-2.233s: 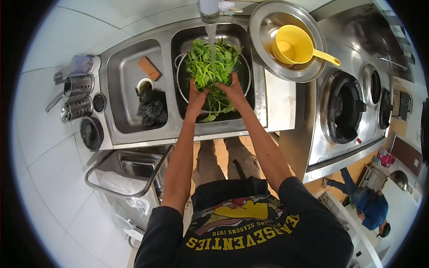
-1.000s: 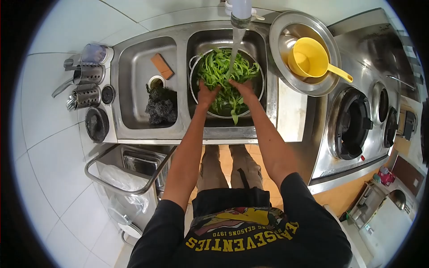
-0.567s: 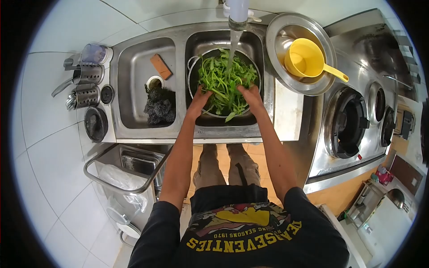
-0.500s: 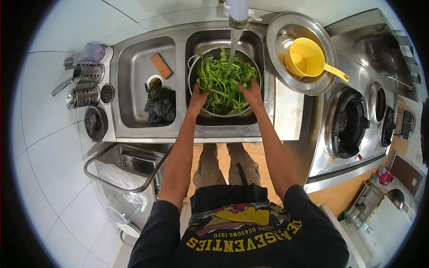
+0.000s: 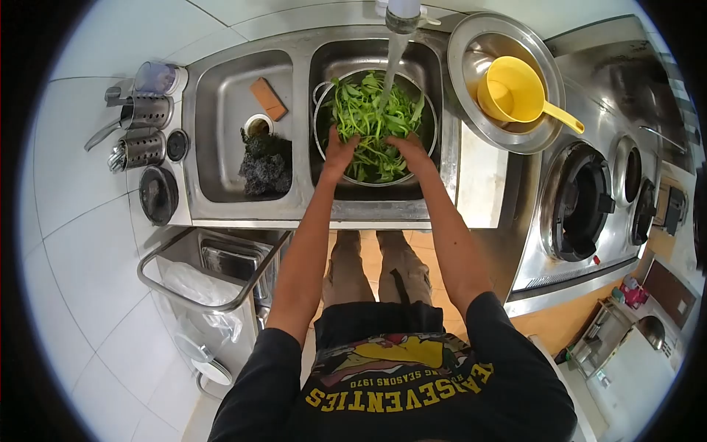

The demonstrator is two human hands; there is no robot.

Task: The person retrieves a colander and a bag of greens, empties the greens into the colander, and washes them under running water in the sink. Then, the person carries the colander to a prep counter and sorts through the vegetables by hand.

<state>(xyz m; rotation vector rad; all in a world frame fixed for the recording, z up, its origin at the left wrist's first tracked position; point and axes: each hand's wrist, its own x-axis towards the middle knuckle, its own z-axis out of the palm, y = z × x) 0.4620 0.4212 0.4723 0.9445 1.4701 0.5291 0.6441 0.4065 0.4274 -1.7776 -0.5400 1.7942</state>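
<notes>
Big double sink [image 5: 301, 110] here, with a pot [image 5: 430, 131] in the right basin and a steel bowl [image 5: 468, 40] off to the right. Greens [image 5: 353, 103] are heaped in the pot, water [image 5: 394, 55] pouring onto them. Yellow dipper [image 5: 508, 88] sits in the bowl. Left hand [image 5: 339, 151] and right hand [image 5: 412, 151] are apart, both in the greens' near side; fingers are buried, so can't tell if they're gripping. Brick [image 5: 268, 99] lies in the left basin.

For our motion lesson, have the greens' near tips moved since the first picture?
Yes, away from the sink's near edge: the greens, once over the pot's near rim, now stop inside.
</notes>
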